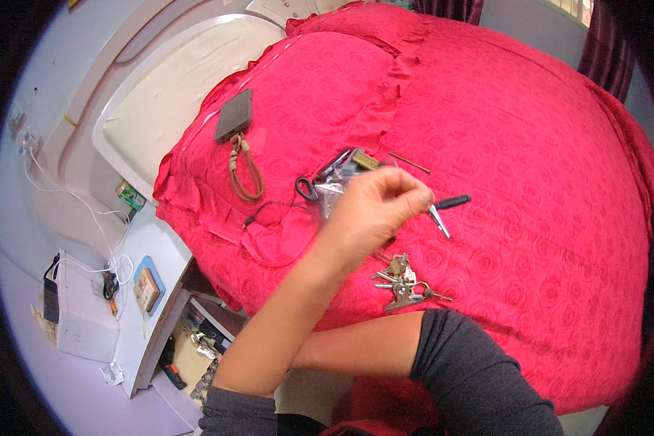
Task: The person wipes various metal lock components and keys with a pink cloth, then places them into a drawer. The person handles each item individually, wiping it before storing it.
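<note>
My left hand is slightly blurred above the red bedspread, with its thumb and fingers drawn together. Whether anything is pinched between the fingertips cannot be made out. Partly covered by it is a cluster of small items, among them scissors with a black handle loop, a clear plastic bag and a brass-coloured block. Close to the fingertips are a nail clipper-like silver tool and a black-handled piece. My right forearm passes beneath the left one, which hides my right hand.
Keys on a ring with a metal clip lie near the bed's edge. A dark power bank-like slab has a brown cord loop. A thin rod lies farther back. At left, an open drawer stands below a bedside table.
</note>
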Demonstrator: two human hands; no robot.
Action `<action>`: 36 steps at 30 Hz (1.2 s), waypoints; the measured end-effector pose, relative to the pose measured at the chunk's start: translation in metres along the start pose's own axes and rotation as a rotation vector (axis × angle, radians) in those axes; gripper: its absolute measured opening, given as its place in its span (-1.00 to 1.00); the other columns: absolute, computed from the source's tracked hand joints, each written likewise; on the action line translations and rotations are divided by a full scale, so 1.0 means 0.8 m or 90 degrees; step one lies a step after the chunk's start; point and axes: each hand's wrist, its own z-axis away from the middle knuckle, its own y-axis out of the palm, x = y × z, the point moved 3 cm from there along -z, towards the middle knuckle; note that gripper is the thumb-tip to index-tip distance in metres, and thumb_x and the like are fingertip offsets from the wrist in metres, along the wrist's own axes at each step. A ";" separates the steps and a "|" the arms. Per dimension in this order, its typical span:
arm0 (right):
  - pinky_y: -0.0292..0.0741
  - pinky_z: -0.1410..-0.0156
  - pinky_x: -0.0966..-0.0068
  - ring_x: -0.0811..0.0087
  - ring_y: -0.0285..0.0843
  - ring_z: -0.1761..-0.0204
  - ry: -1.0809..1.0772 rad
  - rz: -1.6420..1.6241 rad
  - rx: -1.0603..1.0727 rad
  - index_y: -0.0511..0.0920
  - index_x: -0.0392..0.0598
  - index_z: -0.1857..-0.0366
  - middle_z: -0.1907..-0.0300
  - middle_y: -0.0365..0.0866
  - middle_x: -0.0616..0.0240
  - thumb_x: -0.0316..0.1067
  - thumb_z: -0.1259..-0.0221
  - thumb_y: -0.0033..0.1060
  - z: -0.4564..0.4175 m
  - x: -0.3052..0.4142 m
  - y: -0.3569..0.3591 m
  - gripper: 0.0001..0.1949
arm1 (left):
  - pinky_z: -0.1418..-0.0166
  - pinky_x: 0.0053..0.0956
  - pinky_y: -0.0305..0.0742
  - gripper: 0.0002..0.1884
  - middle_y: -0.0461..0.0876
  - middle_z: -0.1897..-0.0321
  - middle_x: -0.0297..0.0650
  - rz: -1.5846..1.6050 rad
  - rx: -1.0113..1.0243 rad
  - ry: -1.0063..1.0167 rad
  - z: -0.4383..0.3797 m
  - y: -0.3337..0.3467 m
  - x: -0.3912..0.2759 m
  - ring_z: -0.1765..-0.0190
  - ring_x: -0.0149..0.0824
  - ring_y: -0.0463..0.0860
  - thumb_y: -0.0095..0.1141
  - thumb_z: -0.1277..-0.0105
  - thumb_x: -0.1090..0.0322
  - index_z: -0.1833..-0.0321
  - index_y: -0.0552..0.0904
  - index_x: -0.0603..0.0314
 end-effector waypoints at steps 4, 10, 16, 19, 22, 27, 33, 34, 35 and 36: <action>0.24 -0.26 0.34 0.24 0.29 -0.21 -0.074 0.015 -0.054 0.42 0.06 -0.18 -0.20 0.37 0.14 -0.09 -0.17 0.11 0.001 0.017 -0.010 -0.53 | 0.27 -0.67 0.40 -0.88 0.57 0.41 -0.37 0.178 -0.002 0.079 0.015 -0.026 -0.043 0.36 -0.55 0.53 0.16 -0.24 0.40 0.20 0.59 0.24; 0.21 -0.33 0.32 0.20 0.26 -0.29 -0.248 0.130 -0.244 0.41 0.08 -0.21 -0.26 0.34 0.10 -0.06 -0.11 0.19 0.008 0.053 -0.028 -0.47 | 0.08 -0.51 0.47 -0.75 0.58 0.36 -0.20 0.305 0.003 0.163 0.027 -0.083 -0.048 0.24 -0.35 0.60 0.11 -0.14 0.39 0.11 0.48 0.24; 0.47 -0.03 0.19 0.06 0.54 -0.01 -0.133 0.328 -0.217 0.55 0.09 -0.01 0.05 0.59 0.06 -0.14 0.01 0.17 -0.011 0.040 -0.020 -0.58 | 0.15 -0.55 0.41 -0.48 0.49 0.46 -0.29 0.124 -0.089 0.093 0.071 -0.128 -0.034 0.34 -0.42 0.50 0.12 -0.03 0.38 -0.13 0.39 0.25; 0.50 0.03 0.17 0.07 0.59 0.09 0.021 0.315 -0.105 0.59 0.03 0.11 0.18 0.64 0.07 -0.18 0.00 0.10 0.049 0.120 -0.051 -0.67 | 0.19 -0.55 0.40 -0.31 0.48 0.48 -0.29 0.030 -0.126 0.039 0.097 -0.152 -0.017 0.36 -0.43 0.49 0.00 -0.03 0.48 -0.33 0.22 0.27; 0.51 0.06 0.15 0.04 0.62 0.17 0.062 0.346 -0.079 0.60 -0.03 0.19 0.26 0.65 0.04 -0.19 -0.01 0.05 0.050 0.125 -0.051 -0.71 | 0.24 -0.57 0.40 -0.43 0.47 0.50 -0.29 -0.086 -0.195 0.019 0.120 -0.169 0.002 0.40 -0.46 0.49 -0.18 -0.11 0.59 -0.28 0.29 0.31; 0.53 0.14 0.12 0.01 0.63 0.25 0.000 0.347 -0.111 0.61 -0.10 0.26 0.34 0.65 -0.02 -0.19 -0.02 0.02 0.042 0.109 -0.046 -0.72 | 0.27 -0.64 0.37 -0.74 0.48 0.50 -0.36 -0.079 -0.191 -0.016 0.123 -0.174 0.025 0.42 -0.53 0.46 -0.08 -0.30 0.47 -0.03 0.51 0.34; 0.50 0.08 0.12 0.04 0.61 0.19 -0.059 0.339 -0.160 0.62 0.01 0.22 0.25 0.65 0.05 -0.18 -0.02 0.05 0.038 0.099 -0.044 -0.73 | 0.26 -0.65 0.37 -0.81 0.48 0.49 -0.39 -0.115 -0.174 -0.001 0.108 -0.158 0.018 0.48 -0.57 0.43 -0.05 -0.38 0.37 0.09 0.55 0.33; 0.50 0.07 0.13 0.04 0.60 0.17 -0.052 0.332 -0.158 0.62 0.03 0.21 0.23 0.64 0.06 -0.19 -0.02 0.06 0.040 0.101 -0.044 -0.73 | 0.27 -0.65 0.37 -0.81 0.47 0.51 -0.39 -0.113 -0.176 -0.024 0.105 -0.157 0.019 0.49 -0.57 0.42 -0.05 -0.40 0.35 0.09 0.55 0.33; 0.50 0.07 0.13 0.04 0.59 0.16 -0.044 0.325 -0.156 0.61 0.04 0.20 0.21 0.64 0.07 -0.19 -0.01 0.07 0.045 0.105 -0.045 -0.73 | 0.28 -0.64 0.38 -0.80 0.47 0.53 -0.39 -0.112 -0.177 -0.047 0.102 -0.155 0.021 0.51 -0.58 0.42 -0.05 -0.41 0.33 0.10 0.54 0.33; 0.49 0.06 0.13 0.04 0.58 0.14 -0.036 0.319 -0.157 0.61 0.06 0.19 0.18 0.63 0.08 -0.19 0.00 0.08 0.049 0.110 -0.048 -0.72 | 0.30 -0.64 0.37 -0.79 0.45 0.56 -0.40 -0.101 -0.182 -0.002 0.099 -0.152 0.018 0.53 -0.58 0.40 -0.05 -0.41 0.32 0.10 0.55 0.32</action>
